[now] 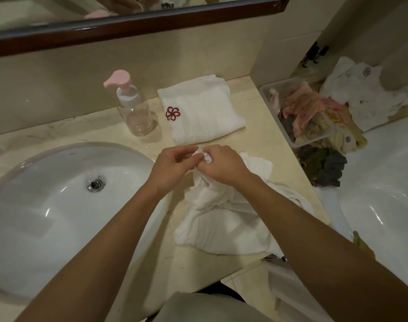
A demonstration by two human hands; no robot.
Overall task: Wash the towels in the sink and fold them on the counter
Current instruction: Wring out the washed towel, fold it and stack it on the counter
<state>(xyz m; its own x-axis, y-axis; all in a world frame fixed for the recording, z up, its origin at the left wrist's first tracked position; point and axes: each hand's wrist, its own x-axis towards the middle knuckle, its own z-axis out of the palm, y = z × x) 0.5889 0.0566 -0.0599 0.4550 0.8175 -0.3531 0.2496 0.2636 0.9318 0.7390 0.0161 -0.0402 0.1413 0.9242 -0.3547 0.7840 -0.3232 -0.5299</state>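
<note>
Between your fingertips sits a corner of the crumpled white towel: your left hand and right hand meet over the counter, fingers curled and pinching the same bunched bit of cloth, thumbs against it. Below your knuckles the rest of that towel trails toward you in loose folds, lying on the counter and hanging a little over its near edge.

Just beyond your fingers lies one folded towel, flat and squared, with a red flower mark on its left edge. That one looks finished. The one you pinch seems washed but not yet folded; you appear to be hunting for its corners to spread it.

Left of your left hand the sink holds no towel that I can see, only its drain at the bottom. Beyond your left fingers stands a clear pump bottle with a pink head; it looks nearly empty.

Right of your right hand, well apart, a clear plastic bin holds mixed cloths, pink, yellow and grey, with more spilling beside it and a heap of white towels behind. Whether those await washing I cannot tell, but much work likely remains.
</note>
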